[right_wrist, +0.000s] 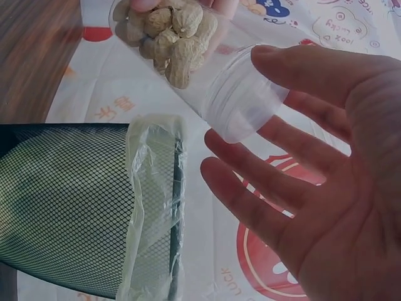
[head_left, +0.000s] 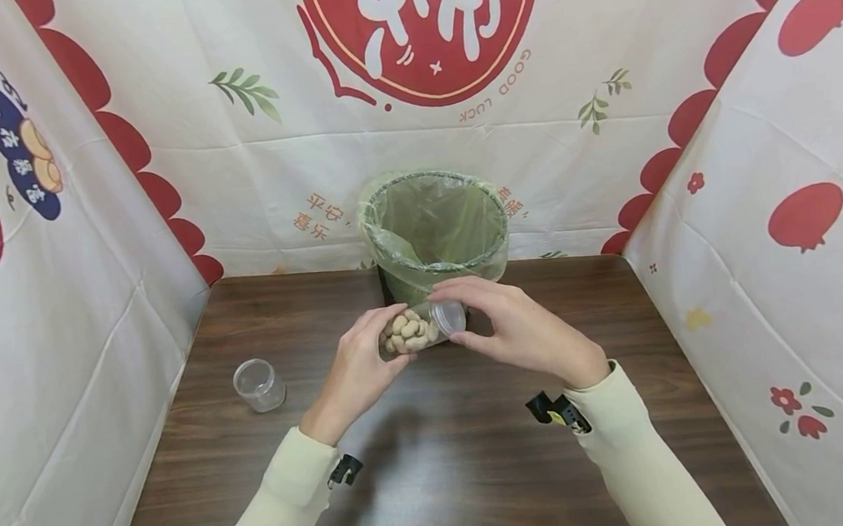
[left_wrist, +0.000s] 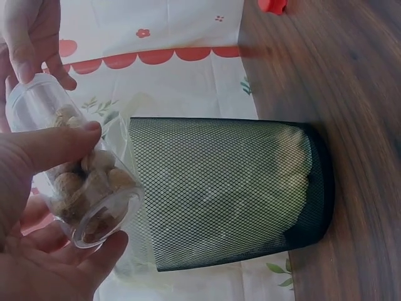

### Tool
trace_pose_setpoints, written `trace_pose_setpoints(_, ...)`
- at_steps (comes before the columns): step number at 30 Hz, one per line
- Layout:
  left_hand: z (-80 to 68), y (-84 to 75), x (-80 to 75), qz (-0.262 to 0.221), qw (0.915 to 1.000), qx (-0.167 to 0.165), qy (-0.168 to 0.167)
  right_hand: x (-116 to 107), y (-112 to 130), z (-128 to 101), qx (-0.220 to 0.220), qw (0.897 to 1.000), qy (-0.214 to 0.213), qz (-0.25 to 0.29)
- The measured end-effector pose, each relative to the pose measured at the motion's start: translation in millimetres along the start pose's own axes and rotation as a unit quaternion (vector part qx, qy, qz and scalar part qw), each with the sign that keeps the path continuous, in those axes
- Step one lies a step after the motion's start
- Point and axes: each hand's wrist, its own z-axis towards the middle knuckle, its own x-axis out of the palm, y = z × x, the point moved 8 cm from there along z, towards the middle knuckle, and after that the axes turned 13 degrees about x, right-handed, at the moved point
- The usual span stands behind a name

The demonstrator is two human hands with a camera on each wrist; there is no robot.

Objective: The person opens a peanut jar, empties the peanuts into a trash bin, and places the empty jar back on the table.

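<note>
A clear plastic jar (head_left: 412, 331) of unshelled peanuts (right_wrist: 182, 41) lies tilted between the two hands, its clear base toward the left one. My left hand (head_left: 361, 370) grips the jar's body, thumb across the near side in the left wrist view. At the other end is a translucent screw lid (right_wrist: 247, 94). My right hand (head_left: 520, 321) pinches that lid between thumb and fingers. Behind the hands stands a black mesh bin (left_wrist: 225, 194), lined with a pale green plastic bag (head_left: 382, 241) folded over its rim.
A second clear jar (head_left: 259, 386), without a lid, stands on the left of the dark wooden table (head_left: 440, 478). Printed white cloth (head_left: 249, 186) hangs behind the table and along both sides.
</note>
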Motion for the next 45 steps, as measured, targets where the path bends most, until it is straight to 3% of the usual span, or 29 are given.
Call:
trace_pose_setpoints(8, -0.7, -1.9, -0.6, 0.007, 0.9998, 0.014, -0.012, -2.9, -6.9, 1.4, 0.049, 0.999, -0.007, 0.003)
trace_pose_setpoints(17, -0.5, -10.4, -5.1, 0.038, 0.9967, 0.057, -0.043, 4.4, -13.0, 5.7, 0.099, 0.994, 0.014, 0.054)
trace_pose_setpoints(25, -0.8, -13.4, -6.6, 0.038, 0.9953, 0.071, -0.053, 4.0, -8.0, 4.7, 0.075, 0.997, -0.003, 0.027)
trace_pose_setpoints(34, -2.2, -6.6, -2.0, -0.008, 0.9993, 0.033, -0.016, -3.1, 3.8, -1.3, -0.009, 1.0, 0.0, -0.001)
trace_pose_setpoints(39, -2.6, -5.9, -1.1, -0.011, 0.9994, 0.03, -0.011, -3.6, 2.9, -2.0, -0.001, 1.0, 0.001, -0.009)
trace_pose_setpoints(45, -2.2, -8.5, -2.5, -0.004, 0.9992, 0.036, -0.018, -6.6, -3.3, -0.2, 0.051, 0.999, -0.009, 0.0)
